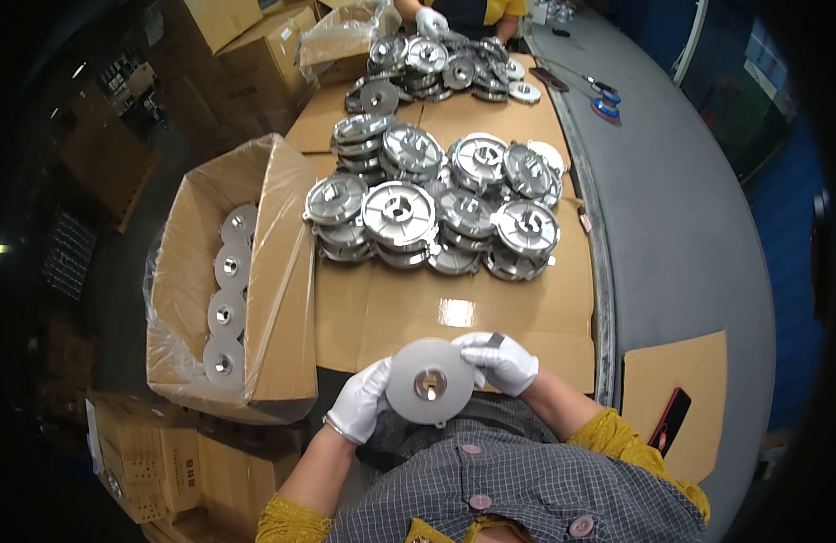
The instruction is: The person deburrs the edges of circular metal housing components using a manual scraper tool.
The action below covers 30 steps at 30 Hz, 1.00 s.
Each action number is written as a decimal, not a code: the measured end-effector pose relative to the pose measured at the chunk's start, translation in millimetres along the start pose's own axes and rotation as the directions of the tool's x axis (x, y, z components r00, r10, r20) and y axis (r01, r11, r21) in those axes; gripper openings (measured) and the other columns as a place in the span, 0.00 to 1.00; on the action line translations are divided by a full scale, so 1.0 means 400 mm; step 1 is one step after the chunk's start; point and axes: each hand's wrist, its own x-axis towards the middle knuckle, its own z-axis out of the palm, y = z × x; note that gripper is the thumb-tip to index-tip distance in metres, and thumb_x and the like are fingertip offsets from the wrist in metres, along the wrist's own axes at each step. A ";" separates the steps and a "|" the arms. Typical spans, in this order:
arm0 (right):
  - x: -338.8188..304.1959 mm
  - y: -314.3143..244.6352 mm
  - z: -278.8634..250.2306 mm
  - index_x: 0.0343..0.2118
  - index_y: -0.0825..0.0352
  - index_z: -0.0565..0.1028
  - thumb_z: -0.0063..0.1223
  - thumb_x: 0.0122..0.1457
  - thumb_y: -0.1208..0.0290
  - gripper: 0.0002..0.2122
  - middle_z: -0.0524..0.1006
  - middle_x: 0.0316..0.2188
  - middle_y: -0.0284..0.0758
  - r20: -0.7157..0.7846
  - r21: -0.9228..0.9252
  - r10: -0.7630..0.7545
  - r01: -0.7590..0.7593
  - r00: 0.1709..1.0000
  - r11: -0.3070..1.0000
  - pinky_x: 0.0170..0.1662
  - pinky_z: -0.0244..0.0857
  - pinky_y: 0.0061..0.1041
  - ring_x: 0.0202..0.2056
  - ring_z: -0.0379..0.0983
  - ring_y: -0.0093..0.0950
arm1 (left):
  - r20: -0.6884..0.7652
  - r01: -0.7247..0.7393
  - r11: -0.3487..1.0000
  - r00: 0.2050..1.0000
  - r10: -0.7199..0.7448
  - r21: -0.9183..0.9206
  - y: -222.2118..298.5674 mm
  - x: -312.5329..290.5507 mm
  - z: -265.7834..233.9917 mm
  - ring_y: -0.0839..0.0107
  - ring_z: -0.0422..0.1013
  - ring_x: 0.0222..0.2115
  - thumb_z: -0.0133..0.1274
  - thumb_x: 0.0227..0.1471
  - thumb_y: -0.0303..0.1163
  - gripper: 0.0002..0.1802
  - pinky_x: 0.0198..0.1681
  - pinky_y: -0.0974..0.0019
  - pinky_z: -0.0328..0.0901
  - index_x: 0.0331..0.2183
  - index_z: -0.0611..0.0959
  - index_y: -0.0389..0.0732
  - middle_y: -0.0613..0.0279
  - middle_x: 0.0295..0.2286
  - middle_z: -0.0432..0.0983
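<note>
A round, dull-grey metal end cover [407, 385] with a shiny hub in its centre is held flat side up in front of my body. My gloved left hand [357, 404] grips its left edge. At the upper right rim, my gloved right hand [506, 362] is closed on a small dark pad [496, 340], its fingertips against the cover. Beyond my hands, several stacks of shiny metal covers [399, 213] stand on the cardboard-covered table [382, 312].
To the left, a plastic-lined carton [280, 308] holds a row of covers [223, 314]. Across the table, a co-worker's gloved hand [431, 23] is at another heap of covers [427, 56]. A blue sander [605, 108] and a phone [671, 420] on a cardboard sheet lie at right.
</note>
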 end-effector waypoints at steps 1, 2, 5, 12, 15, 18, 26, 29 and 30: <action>-0.006 -0.007 0.002 0.45 0.73 0.74 0.50 0.61 0.68 0.14 0.76 0.27 0.32 0.009 -0.065 -0.002 0.003 1.000 0.998 0.27 0.61 0.18 0.21 0.67 0.19 | 0.011 -0.018 1.000 1.000 0.018 0.003 0.019 -0.001 -0.001 0.69 0.70 0.46 0.41 0.64 0.45 0.27 0.51 0.67 0.65 0.52 0.71 0.32 0.56 0.46 0.73; -0.009 -0.010 0.007 0.44 0.73 0.74 0.50 0.61 0.69 0.14 0.76 0.27 0.33 0.030 -0.079 -0.002 0.004 1.000 0.997 0.27 0.62 0.18 0.22 0.68 0.19 | 0.056 -0.014 0.978 0.998 0.002 0.210 0.044 -0.016 0.001 0.72 0.70 0.44 0.44 0.62 0.43 0.25 0.48 0.69 0.65 0.51 0.73 0.31 0.58 0.44 0.74; -0.008 -0.028 0.026 0.47 0.73 0.73 0.48 0.62 0.69 0.15 0.76 0.28 0.34 0.099 -0.096 0.000 0.009 0.995 0.995 0.29 0.62 0.18 0.23 0.68 0.20 | 0.076 -0.001 0.898 0.996 -0.036 0.439 0.100 -0.050 0.002 0.77 0.70 0.40 0.51 0.59 0.39 0.23 0.44 0.73 0.66 0.49 0.75 0.30 0.61 0.39 0.76; 0.031 -0.056 0.047 0.57 0.68 0.66 0.44 0.62 0.68 0.21 0.75 0.48 0.39 0.152 0.076 -0.163 0.152 0.975 0.985 0.33 0.65 0.19 0.25 0.69 0.23 | -0.166 -0.434 0.826 0.842 0.514 0.360 0.339 -0.157 -0.073 0.80 0.70 0.34 0.53 0.58 0.34 0.13 0.38 0.76 0.66 0.41 0.78 0.34 0.65 0.33 0.76; 0.036 -0.046 0.025 0.57 0.68 0.66 0.45 0.62 0.67 0.21 0.76 0.47 0.39 0.112 -0.025 -0.087 0.091 0.990 0.996 0.32 0.65 0.19 0.25 0.70 0.24 | -0.191 -0.679 0.682 0.657 0.730 0.273 0.511 -0.167 -0.121 0.68 0.70 0.47 0.41 0.63 0.34 0.18 0.52 0.62 0.66 0.50 0.72 0.33 0.57 0.45 0.73; 0.027 -0.014 -0.003 0.55 0.69 0.67 0.48 0.60 0.67 0.21 0.76 0.47 0.41 0.017 -0.008 -0.037 0.037 0.999 0.999 0.31 0.67 0.22 0.25 0.71 0.26 | -0.458 -0.675 0.700 0.560 0.691 0.231 0.633 -0.141 -0.208 0.64 0.71 0.47 0.44 0.62 0.36 0.22 0.51 0.56 0.67 0.54 0.69 0.36 0.56 0.47 0.72; 0.032 0.040 -0.003 0.52 0.70 0.69 0.52 0.58 0.63 0.21 0.76 0.45 0.44 -0.190 -0.059 -0.008 -0.003 0.982 0.998 0.29 0.70 0.26 0.23 0.73 0.29 | -0.760 -0.479 0.872 0.526 0.380 0.105 0.678 0.126 -0.568 0.59 0.75 0.42 0.40 0.63 0.37 0.18 0.42 0.45 0.73 0.52 0.70 0.44 0.56 0.46 0.73; 0.040 0.048 0.004 0.52 0.69 0.69 0.52 0.58 0.64 0.21 0.76 0.45 0.44 -0.269 -0.062 0.037 -0.055 0.963 0.997 0.29 0.70 0.26 0.23 0.73 0.29 | -0.752 -0.341 0.935 0.590 0.294 0.098 0.642 0.259 -0.584 0.57 0.76 0.41 0.42 0.61 0.36 0.16 0.38 0.42 0.73 0.50 0.73 0.45 0.56 0.44 0.75; 0.045 0.051 0.005 0.52 0.69 0.69 0.51 0.59 0.66 0.20 0.76 0.44 0.43 -0.257 -0.037 0.036 -0.048 0.966 0.998 0.29 0.70 0.27 0.22 0.73 0.29 | -0.735 -0.385 0.921 0.609 0.298 0.054 0.619 0.324 -0.613 0.55 0.76 0.39 0.44 0.60 0.36 0.15 0.36 0.42 0.73 0.48 0.75 0.44 0.56 0.43 0.75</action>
